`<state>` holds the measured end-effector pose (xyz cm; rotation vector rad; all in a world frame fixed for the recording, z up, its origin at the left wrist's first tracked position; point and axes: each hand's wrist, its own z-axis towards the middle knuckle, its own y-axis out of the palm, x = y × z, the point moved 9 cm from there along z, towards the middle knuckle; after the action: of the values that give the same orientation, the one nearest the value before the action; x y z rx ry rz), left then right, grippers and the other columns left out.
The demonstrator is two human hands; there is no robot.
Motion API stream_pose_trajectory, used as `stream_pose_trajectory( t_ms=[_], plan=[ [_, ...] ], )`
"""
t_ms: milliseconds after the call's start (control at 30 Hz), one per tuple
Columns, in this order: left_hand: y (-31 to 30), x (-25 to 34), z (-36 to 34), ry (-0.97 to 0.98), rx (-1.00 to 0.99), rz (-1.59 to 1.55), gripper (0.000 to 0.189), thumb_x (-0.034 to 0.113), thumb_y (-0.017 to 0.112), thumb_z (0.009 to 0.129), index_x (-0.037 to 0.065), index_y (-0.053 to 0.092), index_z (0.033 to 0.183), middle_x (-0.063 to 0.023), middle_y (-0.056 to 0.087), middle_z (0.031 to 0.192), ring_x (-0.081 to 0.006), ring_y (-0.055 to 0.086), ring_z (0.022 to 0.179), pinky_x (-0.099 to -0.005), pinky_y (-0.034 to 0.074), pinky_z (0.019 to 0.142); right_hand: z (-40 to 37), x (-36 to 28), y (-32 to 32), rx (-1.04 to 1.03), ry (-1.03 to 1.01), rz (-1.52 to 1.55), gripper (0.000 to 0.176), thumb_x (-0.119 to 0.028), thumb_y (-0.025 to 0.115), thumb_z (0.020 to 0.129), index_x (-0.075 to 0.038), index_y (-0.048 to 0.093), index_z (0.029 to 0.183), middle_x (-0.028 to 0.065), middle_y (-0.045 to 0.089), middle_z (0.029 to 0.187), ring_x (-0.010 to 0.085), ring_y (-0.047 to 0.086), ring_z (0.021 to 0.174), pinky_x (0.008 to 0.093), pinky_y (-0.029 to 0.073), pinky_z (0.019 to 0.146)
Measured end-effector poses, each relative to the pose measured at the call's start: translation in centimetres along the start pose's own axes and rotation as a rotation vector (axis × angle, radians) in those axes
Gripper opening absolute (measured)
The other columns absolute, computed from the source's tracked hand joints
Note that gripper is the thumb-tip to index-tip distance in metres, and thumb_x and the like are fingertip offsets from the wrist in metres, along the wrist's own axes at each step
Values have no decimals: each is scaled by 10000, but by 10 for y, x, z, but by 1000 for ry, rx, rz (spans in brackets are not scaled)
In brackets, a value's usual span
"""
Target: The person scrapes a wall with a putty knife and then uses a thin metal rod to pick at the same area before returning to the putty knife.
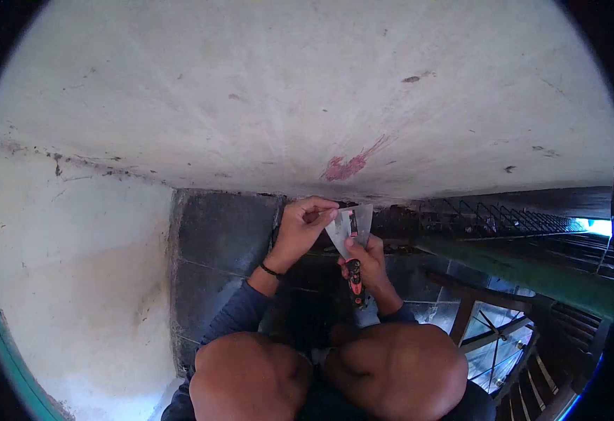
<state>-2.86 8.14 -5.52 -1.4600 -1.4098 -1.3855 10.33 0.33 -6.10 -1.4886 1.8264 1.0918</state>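
My right hand (pixel 370 261) is wrapped round the red and black handle of a putty knife (pixel 364 219), its thumb near the base of the blade. The wide metal blade points up toward the wall. My left hand (pixel 298 228), with a dark band at the wrist, pinches at the blade's upper left corner with thumb and forefinger. Whether something small sits between those fingertips is too fine to make out. Just beyond the hands rises a pale wall (pixel 265 105) with a red scraped patch (pixel 345 167) low on it.
Another pale wall (pixel 89 259) stands at left, with a green edge (pixel 12 365) in the lower corner. Dark tiles (pixel 216 231) cover the floor. To the right are a green beam (pixel 524 265), a metal rack (pixel 517 219) and a wooden frame (pixel 465 319). My bent knees (pixel 251 375) are close below.
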Motion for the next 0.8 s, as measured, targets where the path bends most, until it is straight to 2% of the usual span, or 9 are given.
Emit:
stream_pose_trajectory(
  t_ms=[100, 200, 300, 400, 500, 600, 700, 800],
  plan=[
    [-12, 0, -2, -55, -24, -25, 119, 89, 644, 862, 5, 674, 941, -59, 675, 861, -89, 611, 766, -234, 505, 639, -2, -12, 6, -112, -96, -80, 173, -113, 639, 848, 9, 558, 938, 69, 598, 702, 114, 549, 478, 251, 441, 412],
    [-24, 3, -4, -47, 29, -154, 115, 88, 654, 853, 6, 679, 929, -62, 679, 834, -99, 619, 730, -247, 519, 612, -9, -30, 12, -258, -105, -180, 194, -9, 647, 801, 4, 554, 971, 64, 604, 788, 105, 570, 588, 254, 477, 506],
    [-33, 2, -6, -10, 53, -211, 68, 53, 671, 828, 4, 674, 874, -69, 676, 815, -116, 625, 702, -253, 525, 586, -15, -41, 5, -327, -202, -318, 270, 24, 648, 778, -11, 552, 1028, 57, 601, 864, 123, 590, 701, 270, 496, 630],
    [-37, 5, -11, 16, 26, -185, 33, 10, 690, 795, 2, 658, 792, -79, 668, 788, -129, 626, 671, -257, 523, 560, -24, -64, -6, -298, -132, -545, 332, 37, 661, 745, -17, 568, 1060, 60, 590, 888, 151, 599, 804, 285, 493, 709],
    [-34, 9, -16, -21, -37, -141, 55, 3, 707, 778, -1, 653, 782, -83, 664, 768, -123, 621, 629, -244, 521, 538, -37, -109, -5, -247, -438, -680, 379, 49, 677, 702, -18, 586, 1064, 78, 583, 884, 167, 607, 795, 289, 497, 706],
    [-28, 14, -20, -79, -80, -115, 63, 16, 709, 787, -17, 658, 806, -90, 668, 782, -108, 617, 620, -222, 520, 540, -46, -124, -10, -197, -377, -712, 383, 42, 687, 680, -12, 609, 1050, 100, 575, 869, 176, 606, 781, 291, 499, 705],
    [-24, 28, -20, -75, -112, -90, 67, 34, 699, 803, -18, 658, 812, -83, 666, 778, -111, 621, 619, -219, 516, 545, -49, -129, -7, -154, -493, -831, 369, 24, 692, 689, -25, 581, 1038, 86, 568, 829, 168, 600, 736, 287, 488, 670],
    [-26, 43, -20, -23, -133, -46, 79, 53, 684, 823, -20, 659, 837, -81, 667, 778, -115, 626, 627, -226, 517, 564, -46, -108, -12, -184, -314, -790, 326, 31, 669, 723, -11, 492, 994, 38, 558, 864, 82, 563, 772, 237, 445, 621]
  ],
)
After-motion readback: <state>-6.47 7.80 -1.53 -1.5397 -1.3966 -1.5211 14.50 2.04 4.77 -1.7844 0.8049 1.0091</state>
